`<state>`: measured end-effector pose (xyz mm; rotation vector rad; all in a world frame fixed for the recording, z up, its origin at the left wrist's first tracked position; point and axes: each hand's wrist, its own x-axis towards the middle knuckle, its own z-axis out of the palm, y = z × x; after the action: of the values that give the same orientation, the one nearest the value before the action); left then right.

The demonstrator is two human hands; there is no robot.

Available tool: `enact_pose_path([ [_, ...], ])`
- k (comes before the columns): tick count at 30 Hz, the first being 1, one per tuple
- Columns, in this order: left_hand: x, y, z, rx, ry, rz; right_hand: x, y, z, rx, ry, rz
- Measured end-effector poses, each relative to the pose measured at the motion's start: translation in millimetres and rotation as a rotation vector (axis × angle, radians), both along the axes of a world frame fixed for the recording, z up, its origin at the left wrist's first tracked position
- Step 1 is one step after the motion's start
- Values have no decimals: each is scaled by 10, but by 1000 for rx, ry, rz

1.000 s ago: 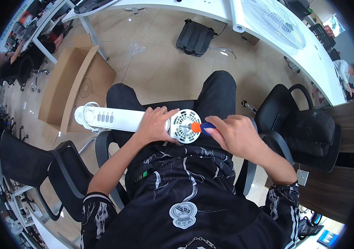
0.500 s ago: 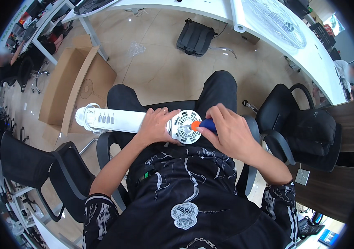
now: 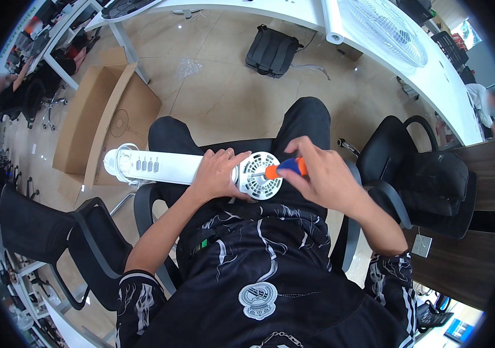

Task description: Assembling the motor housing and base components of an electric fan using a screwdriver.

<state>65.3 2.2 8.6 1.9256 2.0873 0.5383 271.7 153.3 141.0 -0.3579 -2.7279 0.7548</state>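
Note:
A white fan body lies across my lap, its long panel with several grey buttons pointing left. At its right end sits a round slotted motor housing. My left hand is wrapped round the body just left of this housing. In my right hand is a screwdriver with an orange and blue handle. Its metal shaft points left, and the tip meets the housing near the middle; what lies under the tip is too small to tell. A white cord is coiled round the body's left end.
An open cardboard box stands on the floor to the left. Ahead are a black backpack and a white table bearing a fan grille. Black chairs stand on both sides. People sit at the far left and right.
The fingers of my right hand have shifted and loosened around the screwdriver handle, which has turned and shows more orange. My left hand and the fan body stay in place.

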Motion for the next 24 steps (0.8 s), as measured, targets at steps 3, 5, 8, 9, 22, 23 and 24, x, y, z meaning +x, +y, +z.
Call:
enact_pose_path([
  [3,9,-1,4,-12,2,2,-6,-35,-45,69,-315,-188],
  [5,4,-1,-21,1,4,-4,27,-1,2,217,-186,-175],
  [8,0,4,-24,-42,16,5,33,155,-33,-19,75,93],
  [9,-3,2,-24,-42,17,3,37,133,-26,-19,75,91],
  [22,8,21,14,-61,-4,3,-23,-21,36,-14,-250,-59],
  [23,5,17,4,-50,1,5,-48,-58,46,81,-451,-219],
  [24,2,19,-4,-51,1,6,-40,-64,59,80,-451,-217],
])
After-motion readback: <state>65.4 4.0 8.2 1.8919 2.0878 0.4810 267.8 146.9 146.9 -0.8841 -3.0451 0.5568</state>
